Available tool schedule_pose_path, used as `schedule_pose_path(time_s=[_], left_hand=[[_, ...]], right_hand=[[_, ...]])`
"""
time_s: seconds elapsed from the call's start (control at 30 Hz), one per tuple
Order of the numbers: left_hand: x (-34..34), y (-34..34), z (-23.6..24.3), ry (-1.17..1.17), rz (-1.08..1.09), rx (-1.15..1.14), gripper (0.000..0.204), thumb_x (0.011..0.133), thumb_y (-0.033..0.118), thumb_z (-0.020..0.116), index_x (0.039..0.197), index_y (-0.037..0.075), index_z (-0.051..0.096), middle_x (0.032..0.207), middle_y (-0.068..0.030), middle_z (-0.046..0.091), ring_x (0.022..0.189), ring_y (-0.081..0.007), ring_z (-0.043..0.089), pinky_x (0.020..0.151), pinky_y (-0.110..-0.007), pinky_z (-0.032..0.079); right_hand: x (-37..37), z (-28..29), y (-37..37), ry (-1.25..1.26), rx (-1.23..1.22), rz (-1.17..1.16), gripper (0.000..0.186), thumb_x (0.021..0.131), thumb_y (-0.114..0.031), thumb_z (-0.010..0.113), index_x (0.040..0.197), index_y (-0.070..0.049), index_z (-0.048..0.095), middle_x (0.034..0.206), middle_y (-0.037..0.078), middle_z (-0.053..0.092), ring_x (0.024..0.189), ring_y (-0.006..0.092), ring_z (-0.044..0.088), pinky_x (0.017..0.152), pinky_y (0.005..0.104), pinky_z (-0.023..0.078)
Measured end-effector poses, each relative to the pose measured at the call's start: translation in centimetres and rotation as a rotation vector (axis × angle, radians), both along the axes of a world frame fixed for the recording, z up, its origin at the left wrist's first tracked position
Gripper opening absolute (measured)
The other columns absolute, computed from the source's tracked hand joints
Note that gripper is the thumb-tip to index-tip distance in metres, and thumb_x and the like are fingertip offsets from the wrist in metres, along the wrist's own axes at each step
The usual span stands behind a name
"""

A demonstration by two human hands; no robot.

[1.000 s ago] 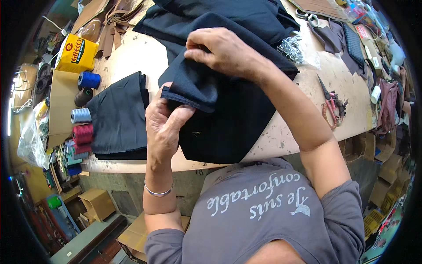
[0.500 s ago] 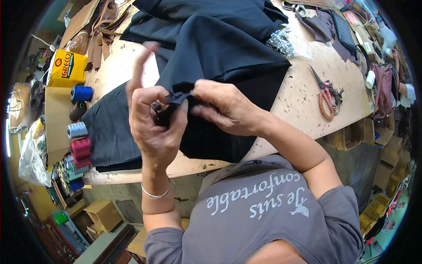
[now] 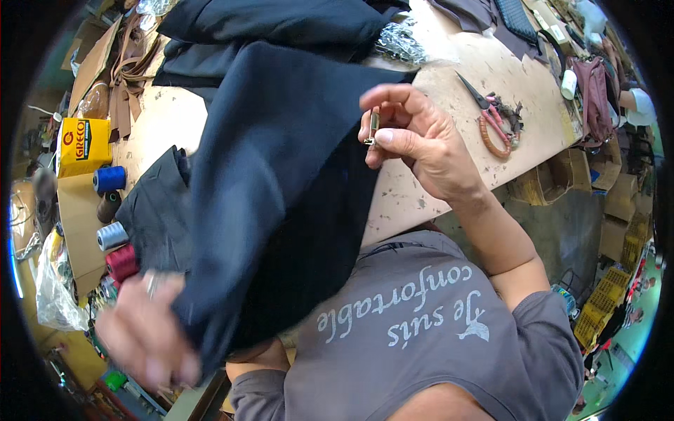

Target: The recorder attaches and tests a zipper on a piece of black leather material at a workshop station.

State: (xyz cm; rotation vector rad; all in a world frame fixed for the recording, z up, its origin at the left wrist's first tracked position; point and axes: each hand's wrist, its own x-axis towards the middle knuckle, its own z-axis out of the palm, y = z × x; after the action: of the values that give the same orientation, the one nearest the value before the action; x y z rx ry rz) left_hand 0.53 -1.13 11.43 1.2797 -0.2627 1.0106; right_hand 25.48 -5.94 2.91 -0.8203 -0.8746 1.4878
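Observation:
A small shiny metal fitting, its exact kind unclear, is pinched between the thumb and fingers of my right hand, raised over the table. Motion smears my left hand at the lower left, beside the hanging edge of a black cloth. Whether its fingers grip the cloth cannot be made out. The cloth drapes across the middle, reaching over the table's front edge and covering most of my left forearm. More black fabric is heaped behind it.
Scissors with wrapped handles lie on the table to the right. A crinkled silvery bundle sits by the fabric. Along the left edge stand thread spools and a yellow tin. Cardboard boxes are below at right.
My hands have parted from the gathered cloth. The left swung down and left, while the right moved right and up with the metal fitting. The cloth's near part shifted left, and the view moved slightly.

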Motion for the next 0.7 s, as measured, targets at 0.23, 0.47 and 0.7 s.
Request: schedule_pose_path(time_s=[0.23, 0.47, 0.7], left_hand=[[5.5, -2.0, -2.6, 0.779, 0.727, -0.010, 0.010, 0.075, -0.006, 0.057, 0.083, 0.000, 0.061, 0.080, -0.0104, 0.063, 0.077, -0.0172, 0.060, 0.075, -0.029, 0.047], [11.2, -0.4, -7.4, 0.991, 0.543, -0.326, 0.013, 0.082, 0.004, 0.063, 0.093, -0.001, 0.057, 0.084, 0.0007, 0.056, 0.079, -0.0057, 0.052, 0.073, -0.019, 0.043], [12.4, 0.4, -9.2, 0.919, 0.494, -0.360, 0.011, 0.083, 0.005, 0.059, 0.093, 0.000, 0.058, 0.081, 0.0015, 0.055, 0.075, -0.0043, 0.049, 0.069, -0.019, 0.041]], right_hand=[[2.9, -1.1, 0.1, 0.318, -0.186, 0.108, 0.028, 0.081, -0.004, 0.059, 0.107, 0.000, 0.050, 0.091, 0.007, 0.055, 0.078, 0.0154, 0.062, 0.072, 0.0290, 0.054], [5.1, -2.6, 0.9, 0.456, -0.312, 0.178, 0.015, 0.079, -0.003, 0.061, 0.092, -0.004, 0.054, 0.098, 0.006, 0.054, 0.077, 0.0135, 0.061, 0.074, 0.0275, 0.052], [5.5, -3.1, 1.8, 0.411, -0.349, 0.164, 0.019, 0.082, -0.001, 0.058, 0.101, -0.002, 0.054, 0.096, 0.007, 0.057, 0.079, 0.0122, 0.060, 0.075, 0.0269, 0.052]])
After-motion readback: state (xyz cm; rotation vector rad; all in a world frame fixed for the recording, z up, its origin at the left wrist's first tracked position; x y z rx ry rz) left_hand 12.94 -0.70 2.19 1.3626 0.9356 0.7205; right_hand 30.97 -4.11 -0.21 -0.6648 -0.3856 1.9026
